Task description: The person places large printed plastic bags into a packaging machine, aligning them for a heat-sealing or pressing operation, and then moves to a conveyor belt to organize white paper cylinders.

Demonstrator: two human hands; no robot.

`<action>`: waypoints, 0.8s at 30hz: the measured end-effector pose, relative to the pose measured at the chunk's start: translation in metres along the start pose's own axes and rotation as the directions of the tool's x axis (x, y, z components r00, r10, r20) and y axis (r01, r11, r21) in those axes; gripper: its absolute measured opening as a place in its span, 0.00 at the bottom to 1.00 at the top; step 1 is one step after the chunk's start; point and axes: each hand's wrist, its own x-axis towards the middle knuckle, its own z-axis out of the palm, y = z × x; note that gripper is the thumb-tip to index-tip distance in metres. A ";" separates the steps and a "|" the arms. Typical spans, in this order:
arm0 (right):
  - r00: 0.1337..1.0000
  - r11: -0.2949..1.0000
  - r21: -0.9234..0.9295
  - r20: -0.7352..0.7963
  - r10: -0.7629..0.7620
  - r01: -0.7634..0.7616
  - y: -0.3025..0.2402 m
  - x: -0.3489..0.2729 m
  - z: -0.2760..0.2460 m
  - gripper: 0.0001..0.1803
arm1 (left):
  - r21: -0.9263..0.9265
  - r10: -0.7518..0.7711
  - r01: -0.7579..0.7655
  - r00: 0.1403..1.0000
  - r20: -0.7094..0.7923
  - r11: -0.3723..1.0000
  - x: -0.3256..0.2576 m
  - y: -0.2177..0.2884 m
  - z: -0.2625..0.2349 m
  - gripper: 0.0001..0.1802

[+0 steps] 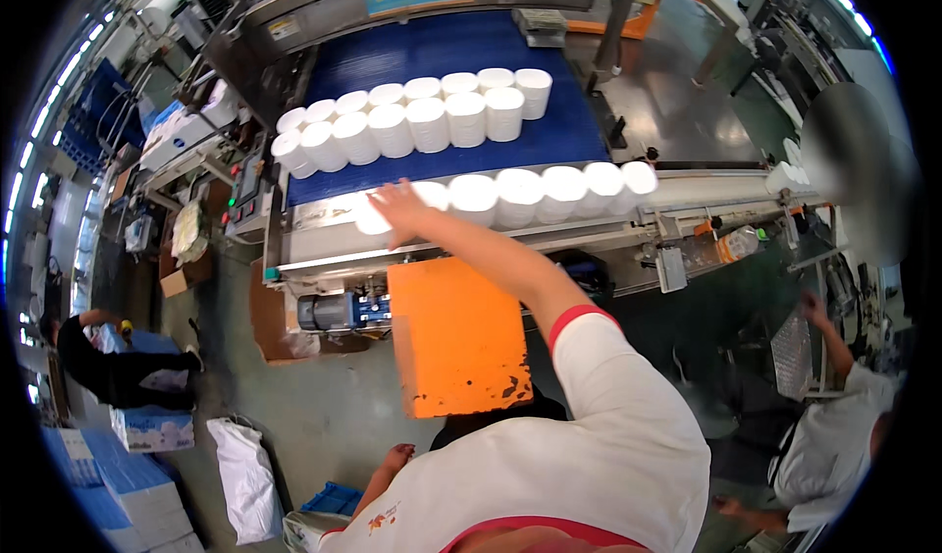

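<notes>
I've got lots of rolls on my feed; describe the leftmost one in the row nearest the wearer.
Find the wide blue conveyor belt, then the pale metal strip along its near edge. On it stands a single row of white cylindrical rolls. Yours is the left end roll, partly hidden by the spread right hand.

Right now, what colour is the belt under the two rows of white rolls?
Blue: the belt shows best in the head view, the only one here.

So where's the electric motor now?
In the head view, left of centre: the electric motor sits below the near edge of the blue-belted conveyor, just left of the orange box.
</notes>
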 end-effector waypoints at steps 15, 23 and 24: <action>0.747 0.848 -0.108 -0.539 0.389 -0.519 0.324 -0.480 -0.124 0.50 | 0.138 -0.017 0.032 0.994 -0.109 0.990 0.050 0.124 0.127 0.16; 0.668 0.563 -0.403 -0.191 0.720 -0.722 0.558 -0.762 -0.160 0.65 | 0.290 -0.134 0.167 0.982 -0.130 0.942 0.069 0.207 0.274 0.16; 0.706 0.616 -0.400 -0.124 0.697 -0.678 0.574 -0.765 -0.160 0.65 | 0.301 -0.154 0.189 0.979 -0.134 0.935 0.064 0.212 0.291 0.16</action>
